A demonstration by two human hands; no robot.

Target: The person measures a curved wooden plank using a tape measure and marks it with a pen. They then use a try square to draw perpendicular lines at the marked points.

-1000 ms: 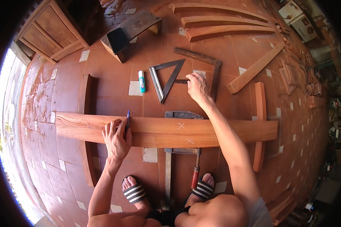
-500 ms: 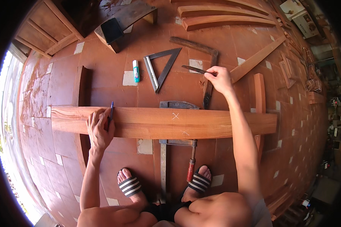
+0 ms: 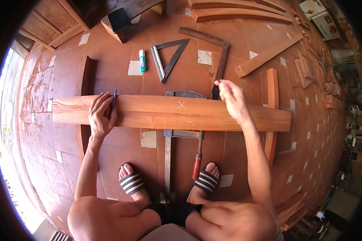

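Note:
Two long reddish wooden boards (image 3: 157, 105) lie side by side across the view, with white X marks near their middle. A bar clamp (image 3: 167, 160) with a red handle grips both across their width. My left hand (image 3: 101, 112) rests on the boards toward their left end, fingers closed round a blue pen (image 3: 114, 98) that points away from me. Over the far edge, right of the clamp, my right hand (image 3: 232, 100) is raised with fingers curled in a pinch. Slightly blurred, it hides whatever it may hold; the thin dark strip seen earlier cannot be made out.
Beyond the boards lie a metal triangle square (image 3: 175, 58), a glue-like tube (image 3: 142, 61) with a teal label, and a large L-shaped square (image 3: 223, 60). Wooden supports (image 3: 272, 88) run beneath both ends. A loose plank (image 3: 269, 56) and curved timbers (image 3: 237, 14) lie farther off.
The view has shifted, so the boards sit higher in it. My right hand has come nearer to the boards, and the dark strip in its fingers is no longer visible. My left hand stays on the boards.

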